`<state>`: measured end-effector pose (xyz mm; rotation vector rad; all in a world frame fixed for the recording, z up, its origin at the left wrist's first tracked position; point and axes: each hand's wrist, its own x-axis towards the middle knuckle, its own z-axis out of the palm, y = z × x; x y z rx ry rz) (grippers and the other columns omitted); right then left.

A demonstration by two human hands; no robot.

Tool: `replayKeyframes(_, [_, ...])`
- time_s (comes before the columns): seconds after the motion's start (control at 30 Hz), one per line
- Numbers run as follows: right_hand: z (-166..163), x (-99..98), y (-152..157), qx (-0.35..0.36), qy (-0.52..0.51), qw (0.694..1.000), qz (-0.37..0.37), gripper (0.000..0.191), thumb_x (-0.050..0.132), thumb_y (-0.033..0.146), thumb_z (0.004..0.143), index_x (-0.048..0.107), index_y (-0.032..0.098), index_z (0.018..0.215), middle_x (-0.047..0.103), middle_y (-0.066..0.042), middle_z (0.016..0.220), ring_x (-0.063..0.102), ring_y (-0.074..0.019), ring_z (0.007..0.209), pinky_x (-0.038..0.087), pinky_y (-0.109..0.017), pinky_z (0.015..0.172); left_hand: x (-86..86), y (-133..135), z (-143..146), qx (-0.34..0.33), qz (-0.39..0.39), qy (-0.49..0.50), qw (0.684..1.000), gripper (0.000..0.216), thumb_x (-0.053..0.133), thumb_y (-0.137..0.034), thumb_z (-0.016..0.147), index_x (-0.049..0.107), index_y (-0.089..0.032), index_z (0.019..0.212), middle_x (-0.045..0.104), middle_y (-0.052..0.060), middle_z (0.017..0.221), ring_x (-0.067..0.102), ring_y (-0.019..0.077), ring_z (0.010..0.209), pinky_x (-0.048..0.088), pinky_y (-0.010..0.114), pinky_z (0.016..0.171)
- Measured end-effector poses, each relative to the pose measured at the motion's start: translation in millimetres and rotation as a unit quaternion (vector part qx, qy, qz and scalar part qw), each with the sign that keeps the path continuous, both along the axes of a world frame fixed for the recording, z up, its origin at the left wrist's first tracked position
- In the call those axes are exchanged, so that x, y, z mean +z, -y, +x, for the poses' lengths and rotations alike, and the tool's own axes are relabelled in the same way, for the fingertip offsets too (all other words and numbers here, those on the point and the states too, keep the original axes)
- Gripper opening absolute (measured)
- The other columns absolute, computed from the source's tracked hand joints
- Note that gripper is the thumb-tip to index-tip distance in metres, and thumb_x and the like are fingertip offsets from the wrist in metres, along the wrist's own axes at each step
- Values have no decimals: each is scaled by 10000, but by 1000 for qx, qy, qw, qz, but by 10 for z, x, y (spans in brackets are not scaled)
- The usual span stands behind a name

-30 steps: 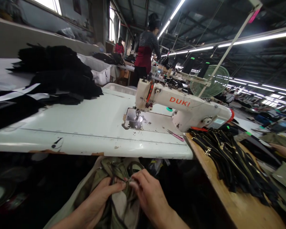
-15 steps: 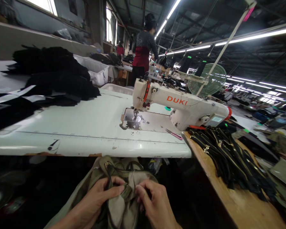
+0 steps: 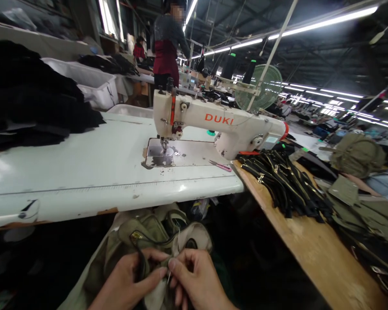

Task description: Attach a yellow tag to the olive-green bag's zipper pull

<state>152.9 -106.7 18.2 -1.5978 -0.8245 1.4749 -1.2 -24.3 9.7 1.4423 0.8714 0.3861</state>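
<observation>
An olive-green fabric piece with a black zipper and a brass pull lies bunched in my lap, below the table's front edge. My left hand pinches its fold from the left, thumb and forefinger closed on the cloth. My right hand grips the same fold from the right, fingertips meeting the left hand's. Both wrists run out of the bottom of the frame.
A white DUKI sewing machine stands on a white table, pink snips by its base. Black fabric is stacked far left. A wooden bench at right carries black zippers and olive pieces. A person stands behind.
The view has swung right and down. My hands have stayed pinched together on the olive fabric, shifting slightly along its zipper edge.
</observation>
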Motion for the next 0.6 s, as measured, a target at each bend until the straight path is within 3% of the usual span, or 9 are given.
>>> replayKeyframes(0.1, [3,-30,92,8,145,986,77,513,486,653,839,510,165,684,518,1,545,444,-85,423,327,-199,427,82,-1,-9,13,-25,-7,1000,303,711,-495,709,736,-208,804,728,51,799,648,305,840,491,329,771])
replayKeyframes(0.2, [-14,-31,98,15,246,958,143,394,445,470,880,459,173,621,443,12,575,421,-107,569,308,-226,543,142,0,-1,30,-5,-21,999,272,726,-458,694,729,-203,789,718,44,791,638,292,833,481,314,764])
replayKeyframes(0.4, [-163,-95,212,-25,243,959,146,372,450,409,857,421,181,565,375,36,514,370,-89,508,249,-217,482,42,26,-3,15,30,-34,999,277,678,-466,734,703,-193,773,690,31,744,621,256,765,466,292,707])
replayKeyframes(0.53, [-14,-36,422,88,202,964,148,371,526,418,833,471,172,562,428,30,520,407,-80,505,264,-186,462,-38,3,-15,86,-22,-33,996,426,697,-540,706,674,-166,907,703,59,876,618,284,878,469,330,785])
replayKeyframes(0.6, [123,52,433,94,225,961,128,399,524,435,857,468,167,567,410,35,504,396,-74,500,258,-184,466,-53,-6,-11,104,-53,-32,993,478,700,-554,715,649,-157,976,699,81,967,606,308,979,459,365,858])
